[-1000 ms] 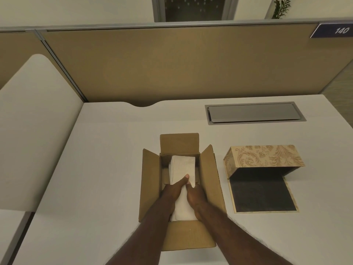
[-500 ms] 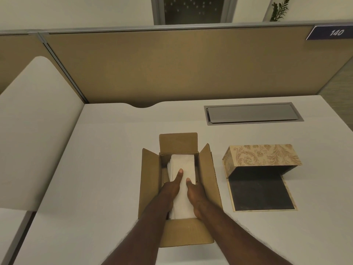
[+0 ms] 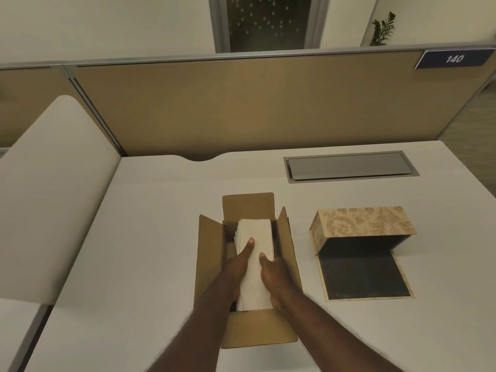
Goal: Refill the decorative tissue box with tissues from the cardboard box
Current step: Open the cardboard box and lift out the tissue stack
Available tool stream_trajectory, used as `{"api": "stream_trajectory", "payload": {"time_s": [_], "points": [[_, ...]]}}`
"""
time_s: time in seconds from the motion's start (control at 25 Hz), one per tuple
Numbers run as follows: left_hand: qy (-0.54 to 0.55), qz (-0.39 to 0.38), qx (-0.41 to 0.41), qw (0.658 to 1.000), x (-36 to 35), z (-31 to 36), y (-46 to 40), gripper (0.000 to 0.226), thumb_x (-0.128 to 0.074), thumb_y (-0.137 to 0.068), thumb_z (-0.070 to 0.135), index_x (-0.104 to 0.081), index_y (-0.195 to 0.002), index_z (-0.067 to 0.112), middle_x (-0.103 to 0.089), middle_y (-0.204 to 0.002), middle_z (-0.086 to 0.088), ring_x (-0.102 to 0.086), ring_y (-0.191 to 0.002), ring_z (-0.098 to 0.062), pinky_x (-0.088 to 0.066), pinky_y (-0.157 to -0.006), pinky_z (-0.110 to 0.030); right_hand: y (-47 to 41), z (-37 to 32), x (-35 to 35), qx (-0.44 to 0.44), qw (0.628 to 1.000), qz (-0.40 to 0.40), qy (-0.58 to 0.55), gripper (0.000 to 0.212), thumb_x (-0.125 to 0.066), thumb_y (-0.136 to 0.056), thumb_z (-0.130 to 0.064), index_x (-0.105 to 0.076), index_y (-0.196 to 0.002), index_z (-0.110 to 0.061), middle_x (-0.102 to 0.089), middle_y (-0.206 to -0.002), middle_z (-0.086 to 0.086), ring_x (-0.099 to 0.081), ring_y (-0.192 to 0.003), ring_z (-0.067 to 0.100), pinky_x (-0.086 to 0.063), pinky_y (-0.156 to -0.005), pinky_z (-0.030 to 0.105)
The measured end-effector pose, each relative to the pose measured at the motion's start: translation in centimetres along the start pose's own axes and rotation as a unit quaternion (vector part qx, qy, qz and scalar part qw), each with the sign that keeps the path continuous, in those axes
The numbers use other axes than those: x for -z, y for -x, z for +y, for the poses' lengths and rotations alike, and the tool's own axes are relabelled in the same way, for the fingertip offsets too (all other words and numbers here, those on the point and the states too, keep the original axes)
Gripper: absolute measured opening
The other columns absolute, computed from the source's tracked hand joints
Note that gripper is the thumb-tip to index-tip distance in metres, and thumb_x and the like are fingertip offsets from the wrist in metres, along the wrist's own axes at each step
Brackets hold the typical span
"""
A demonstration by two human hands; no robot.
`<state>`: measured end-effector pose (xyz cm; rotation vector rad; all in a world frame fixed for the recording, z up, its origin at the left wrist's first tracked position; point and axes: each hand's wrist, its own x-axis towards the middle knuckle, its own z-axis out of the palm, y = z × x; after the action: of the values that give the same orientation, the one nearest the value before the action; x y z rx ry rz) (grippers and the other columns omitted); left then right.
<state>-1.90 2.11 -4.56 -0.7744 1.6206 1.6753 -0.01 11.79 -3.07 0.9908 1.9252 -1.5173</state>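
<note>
An open brown cardboard box stands on the white desk, flaps spread. Inside lies a stack of white tissues. Both my hands reach into the box. My left hand clasps the stack's left side, thumb lying on top. My right hand clasps the right side, thumb on top; the fingers of both are hidden down the sides. To the right the decorative tissue box, beige with a leaf pattern, lies on its side, its dark-lined bottom flap folded flat on the desk and its inside dark.
A grey metal cable hatch is set into the desk behind the boxes. A tan partition wall with a "140" sign runs along the back. A rounded white panel rises at the left.
My thumbs have slid apart and flattened onto the top of the tissue stack, and both hands have settled deeper along its sides. The boxes have not moved.
</note>
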Motion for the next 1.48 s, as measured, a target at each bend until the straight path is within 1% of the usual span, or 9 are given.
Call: {"api": "stream_trajectory", "payload": {"time_s": [0.2, 0.48, 0.68, 1.0, 1.12, 1.2, 1.32, 1.4, 1.48], "points": [[0.018, -0.014, -0.033, 0.999, 0.3, 0.8, 1.9, 0.055, -0.046, -0.085, 0.07, -0.06, -0.112, 0.025, -0.069, -0.11, -0.006, -0.067, -0.099, -0.027, -0.057, -0.081, -0.041, 1.1, -0.3, 0.7, 0.076, 0.997, 0.01, 0.013, 0.042, -0.045, -0.094, -0.05, -0.045, -0.124, -0.021, -0.058, -0.12, 0.002, -0.06, -0.098, 0.02, -0.053, -0.079, 0.032], [0.042, -0.032, -0.099, 0.994, 0.6, 1.4, 4.0, 0.066, -0.054, -0.07, 0.073, -0.062, -0.115, 0.025, -0.071, -0.116, -0.007, -0.067, -0.107, -0.032, -0.05, -0.101, -0.056, 2.6, -1.5, 2.4, 0.134, 0.991, -0.009, -0.021, 0.05, -0.05, -0.085, -0.062, -0.048, -0.121, -0.027, -0.059, -0.111, -0.007, -0.06, -0.088, 0.014, -0.049, -0.062, 0.024], [0.102, -0.056, -0.129, 0.985, 0.5, 2.3, 5.5, 0.049, -0.052, -0.086, 0.063, -0.061, -0.116, 0.026, -0.069, -0.122, -0.011, -0.066, -0.112, -0.035, -0.047, -0.102, -0.059, 3.5, -2.7, 3.3, 0.159, 0.981, -0.083, -0.069, 0.077, -0.056, -0.061, -0.079, -0.051, -0.12, -0.03, -0.065, -0.114, -0.001, -0.065, -0.098, 0.023, -0.055, -0.09, 0.045], [0.074, -0.044, -0.167, 0.982, 0.8, 3.1, 7.6, 0.063, -0.05, -0.086, 0.064, -0.056, -0.129, 0.02, -0.067, -0.125, -0.011, -0.065, -0.114, -0.035, -0.047, -0.104, -0.057, 4.6, -3.1, 3.8, 0.199, 0.959, -0.151, -0.137, 0.034, -0.06, -0.081, -0.058, -0.063, -0.101, -0.032, -0.073, -0.099, -0.005, -0.072, -0.087, 0.018, -0.056, -0.062, 0.025], [0.043, -0.022, -0.193, 0.98, 0.7, 3.8, 8.5, 0.063, -0.048, -0.088, 0.064, -0.052, -0.133, 0.021, -0.065, -0.127, -0.009, -0.064, -0.114, -0.033, -0.048, -0.104, -0.055, 5.5, -3.6, 4.0, 0.23, 0.955, -0.134, -0.132, 0.041, -0.061, -0.077, -0.06, -0.061, -0.105, -0.03, -0.071, -0.105, -0.004, -0.07, -0.09, 0.018, -0.056, -0.064, 0.024], [0.017, -0.017, -0.221, 0.975, 0.5, 4.5, 9.1, 0.062, -0.046, -0.089, 0.064, -0.049, -0.136, 0.023, -0.064, -0.13, -0.006, -0.063, -0.115, -0.031, -0.049, -0.104, -0.053, 6.2, -4.2, 4.4, 0.253, 0.951, -0.13, -0.123, 0.059, -0.06, -0.069, -0.065, -0.057, -0.115, -0.028, -0.068, -0.113, -0.002, -0.068, -0.098, 0.021, -0.058, -0.078, 0.034], [0.003, -0.024, -0.264, 0.964, 0.0, 5.5, 9.9, 0.055, -0.041, -0.09, 0.065, -0.052, -0.13, 0.029, -0.068, -0.119, 0.003, -0.069, -0.104, -0.021, -0.059, -0.089, -0.041, 6.7, -5.2, 5.3, 0.275, 0.947, -0.126, -0.11, 0.06, -0.059, -0.075, -0.061, -0.052, -0.122, -0.024, -0.064, -0.121, 0.002, -0.064, -0.106, 0.025, -0.051, -0.097, 0.048], [0.0, -0.024, -0.281, 0.959, -0.7, 6.1, 10.6, 0.046, -0.037, -0.092, 0.066, -0.055, -0.12, 0.034, -0.07, -0.105, 0.012, -0.072, -0.09, -0.012, -0.06, -0.068, -0.025, 6.7, -5.6, 6.1, 0.28, 0.945, -0.119, -0.119, 0.053, -0.058, -0.082, -0.055, -0.051, -0.123, -0.022, -0.063, -0.122, 0.003, -0.064, -0.107, 0.027, -0.05, -0.098, 0.05], [-0.009, -0.027, -0.288, 0.957, -1.8, 6.8, 11.2, 0.047, -0.035, -0.093, 0.065, -0.053, -0.119, 0.032, -0.069, -0.104, 0.011, -0.071, -0.09, -0.013, -0.057, -0.064, -0.025, 6.7, -5.8, 7.1, 0.282, 0.942, -0.117, -0.138, 0.054, -0.06, -0.082, -0.054, -0.052, -0.124, -0.021, -0.065, -0.119, 0.003, -0.065, -0.105, 0.027, -0.051, -0.095, 0.05]]}}
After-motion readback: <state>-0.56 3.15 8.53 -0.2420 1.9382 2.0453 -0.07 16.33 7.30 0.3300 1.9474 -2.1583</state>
